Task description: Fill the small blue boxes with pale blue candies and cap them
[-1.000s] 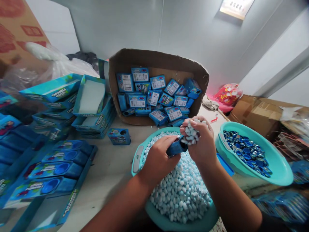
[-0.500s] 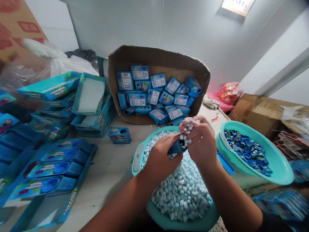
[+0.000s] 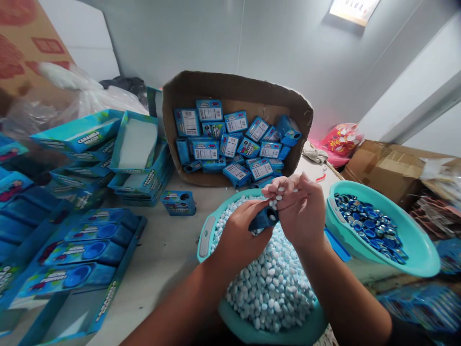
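Holding one small blue box (image 3: pixel 264 218) in my left hand (image 3: pixel 239 235), fingers closed around it, I had my right hand (image 3: pixel 300 211) cupped above its opening, curled loosely on a few pale candies (image 3: pixel 279 192) just right of frame centre. Two teal basins stood before me: the near basin (image 3: pixel 205 240) heaped with white-blue candies (image 3: pixel 270 283), the right basin (image 3: pixel 414 250) holding blue caps (image 3: pixel 370 228). One cardboard carton (image 3: pixel 234 86) at upper centre lay tipped, full of blue boxes too jumbled to count. One lone box (image 3: pixel 179 203) stood on the table (image 3: pixel 162 259). At lower left, a display tray (image 3: pixel 104 298) held three visible filled boxes; its left side was cut off. My hands hid most of the held box.
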